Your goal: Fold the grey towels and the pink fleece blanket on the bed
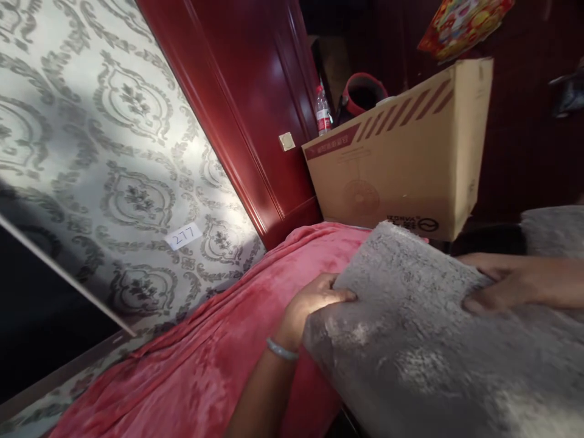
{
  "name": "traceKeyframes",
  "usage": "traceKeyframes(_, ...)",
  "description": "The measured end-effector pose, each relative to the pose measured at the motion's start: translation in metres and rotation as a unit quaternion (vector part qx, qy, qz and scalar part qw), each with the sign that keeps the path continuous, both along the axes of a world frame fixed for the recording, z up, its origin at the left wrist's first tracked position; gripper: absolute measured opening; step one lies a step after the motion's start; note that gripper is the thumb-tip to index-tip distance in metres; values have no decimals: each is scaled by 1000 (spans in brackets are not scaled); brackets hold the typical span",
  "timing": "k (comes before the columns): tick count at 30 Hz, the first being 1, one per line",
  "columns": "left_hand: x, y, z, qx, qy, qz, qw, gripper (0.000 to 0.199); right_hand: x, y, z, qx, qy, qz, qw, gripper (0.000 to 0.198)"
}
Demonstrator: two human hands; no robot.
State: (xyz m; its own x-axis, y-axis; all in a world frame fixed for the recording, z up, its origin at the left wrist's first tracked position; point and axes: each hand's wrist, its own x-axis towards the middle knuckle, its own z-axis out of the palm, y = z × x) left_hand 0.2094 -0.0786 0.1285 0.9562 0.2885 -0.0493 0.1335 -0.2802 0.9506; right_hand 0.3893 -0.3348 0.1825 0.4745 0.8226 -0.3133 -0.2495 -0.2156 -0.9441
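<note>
A thick grey plush mat (401, 292) with a soft, short pile fills the lower right. My left hand (314, 304), with a bracelet at the wrist, is closed on its left edge, thumb on top and the other fingers partly hidden. My right hand (502, 283) presses its fingers into the pile near the far edge and grips it there. Below the left arm spreads a pink-red plush blanket (219, 359). The mat's near side runs out of the picture.
Beyond the blanket stands a cardboard box (387, 158) beside a dark red door frame (237, 91). A bottle (322, 112) shows behind the box. Patterned wallpaper (132, 188) bears a paper label (183, 235) reading 277. A black panel (41, 310) is at left, a colourful bag (465, 27) above.
</note>
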Motion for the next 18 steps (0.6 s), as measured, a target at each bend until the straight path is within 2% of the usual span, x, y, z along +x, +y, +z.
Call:
traceKeyframes(2, -14, -13, 8, -16, -25, 36, 999, 34, 7, -2, 13, -27, 11, 49, 998, 76)
traceKeyframes(7, -41, -30, 33, -32, -16, 56, 998, 30, 22, 6, 36, -20, 21, 100, 995, 52)
traceKeyframes(10, -64, -32, 44, -20, -59, 125, 990, 31, 20, 28, 59, -6, -10, 147, 989, 49)
traceKeyframes(12, -83, -28, 51, -9, -92, 185, 978, 36, 14, 54, 81, 20, -84, 204, 975, 50)
traceKeyframes(14, -99, -18, 56, -8, -119, 245, 962, 45, 7, 92, 104, 55, -205, 275, 938, 52)
traceKeyframes(16, -114, 1, 55, -18, -142, 302, 943, 54, 1, 141, 121, 99, -349, 313, 878, 53)
traceKeyframes(17, -121, 14, 51, -25, -151, 330, 932, 57, -3, 167, 124, 116, -414, 300, 851, 50)
traceKeyframes(18, -128, 28, 42, -36, -155, 356, 921, 58, -6, 193, 121, 150, -468, 251, 834, 49)
